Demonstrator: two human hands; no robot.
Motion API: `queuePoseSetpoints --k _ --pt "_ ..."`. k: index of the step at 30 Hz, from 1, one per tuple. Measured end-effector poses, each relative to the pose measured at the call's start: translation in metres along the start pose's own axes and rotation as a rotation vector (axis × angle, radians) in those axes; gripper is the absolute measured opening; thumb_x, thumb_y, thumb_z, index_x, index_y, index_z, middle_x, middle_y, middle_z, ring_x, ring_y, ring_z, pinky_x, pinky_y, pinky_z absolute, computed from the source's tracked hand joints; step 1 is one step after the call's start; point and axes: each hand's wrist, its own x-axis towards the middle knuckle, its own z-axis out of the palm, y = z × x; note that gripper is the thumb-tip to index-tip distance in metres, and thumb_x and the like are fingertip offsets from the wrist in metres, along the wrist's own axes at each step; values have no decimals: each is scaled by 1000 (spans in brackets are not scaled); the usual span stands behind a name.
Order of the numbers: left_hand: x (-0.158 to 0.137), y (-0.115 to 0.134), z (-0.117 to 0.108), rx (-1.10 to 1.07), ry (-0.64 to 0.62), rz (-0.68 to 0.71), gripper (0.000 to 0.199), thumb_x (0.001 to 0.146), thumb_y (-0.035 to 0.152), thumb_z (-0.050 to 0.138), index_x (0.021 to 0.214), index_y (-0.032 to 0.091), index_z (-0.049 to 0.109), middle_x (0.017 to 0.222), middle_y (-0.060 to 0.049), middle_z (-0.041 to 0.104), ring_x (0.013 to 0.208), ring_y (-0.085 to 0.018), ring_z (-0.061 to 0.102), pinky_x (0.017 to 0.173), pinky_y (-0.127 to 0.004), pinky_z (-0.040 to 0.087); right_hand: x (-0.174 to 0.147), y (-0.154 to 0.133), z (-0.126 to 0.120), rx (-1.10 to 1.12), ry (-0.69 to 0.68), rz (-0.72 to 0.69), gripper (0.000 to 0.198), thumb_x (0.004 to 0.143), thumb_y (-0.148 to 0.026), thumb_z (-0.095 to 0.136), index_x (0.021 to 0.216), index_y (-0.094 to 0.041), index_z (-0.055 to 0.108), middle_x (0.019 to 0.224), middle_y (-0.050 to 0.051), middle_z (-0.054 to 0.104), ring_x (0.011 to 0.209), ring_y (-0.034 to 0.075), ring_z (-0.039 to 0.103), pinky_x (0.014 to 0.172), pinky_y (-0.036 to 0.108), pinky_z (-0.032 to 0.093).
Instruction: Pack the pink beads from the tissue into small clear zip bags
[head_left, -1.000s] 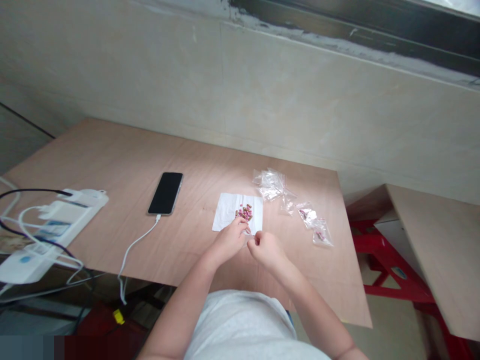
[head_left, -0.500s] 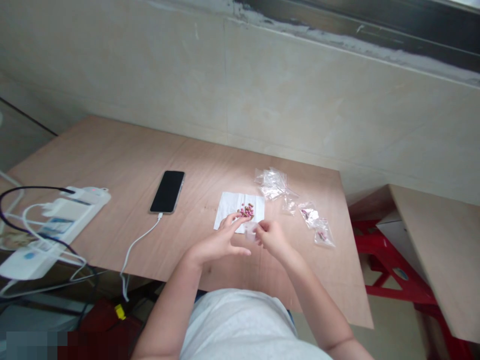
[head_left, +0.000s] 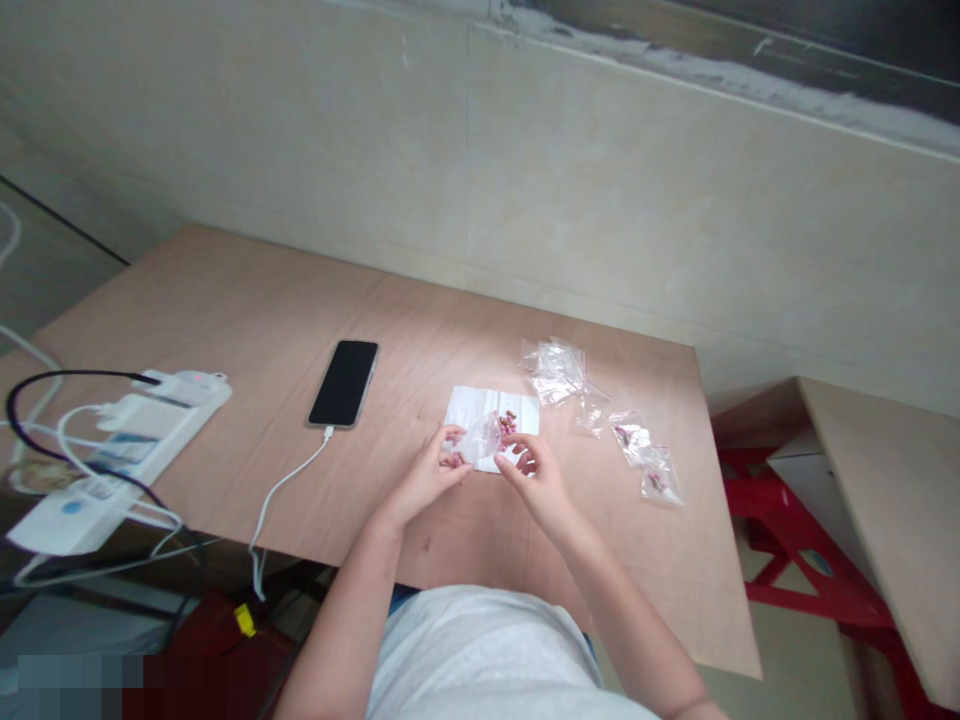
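A small clear plastic bag [head_left: 478, 440] is held between my two hands over a white paper sheet [head_left: 466, 398]. My left hand [head_left: 429, 474] grips the bag's left side, fingers behind and thumb in front. At the bag's right edge, the thumb and index finger of my right hand [head_left: 541, 478] close in on the plastic, with the other fingers curled. Just behind the bag, a pile of small pink and gold-brown pieces [head_left: 508, 424] lies on the paper, partly hidden by the bag.
Several clear bags [head_left: 556, 372] lie behind to the right. Two filled bags [head_left: 630, 432] [head_left: 660, 478] are nearer the table's right edge. A phone [head_left: 343, 384] with a white cable [head_left: 289, 475] lies left, beyond it a power strip [head_left: 142, 440]. A red stool [head_left: 810, 550] stands right.
The bag, earlier in my right hand alone, is now between both hands and spread wider. My left hand has moved from beside the pile onto the bag. The view has shifted slightly.
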Motion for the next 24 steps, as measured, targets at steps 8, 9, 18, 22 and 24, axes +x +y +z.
queuePoseSetpoints --k 8,9,18,22,24 --pt "0 -20 -15 137 123 33 46 65 19 61 107 20 43 106 -6 42 62 -3 50 55 -17 46 17 45 33 149 -76 192 19 68 -37 57 71 -18 60 50 -3 51 44 10 42 44 22 34" --pt "0 -20 -17 152 127 40 46 65 18 60 108 20 43 106 -6 41 62 -3 50 55 -17 46 19 48 34 207 -102 251 20 67 -38 57 71 -18 58 47 -3 51 39 9 40 40 22 32" --pt "3 -4 -20 153 129 40 52 67 20 60 115 22 40 102 -4 41 66 -4 50 58 -18 47 28 50 32 587 -244 419 31 60 -42 65 68 -17 49 54 0 61 41 10 54 46 23 44" --pt "4 6 -19 84 117 41 52 66 21 61 115 21 40 91 -2 47 64 -5 51 61 -20 48 31 54 31 601 -256 444 32 60 -43 66 66 -16 50 56 2 63 45 11 57 48 24 46" --pt "4 11 -19 67 109 38 53 66 21 61 115 20 41 89 -2 48 65 -6 52 61 -20 48 32 56 31 608 -259 454 33 59 -43 67 66 -16 50 56 2 63 46 11 58 48 24 46"
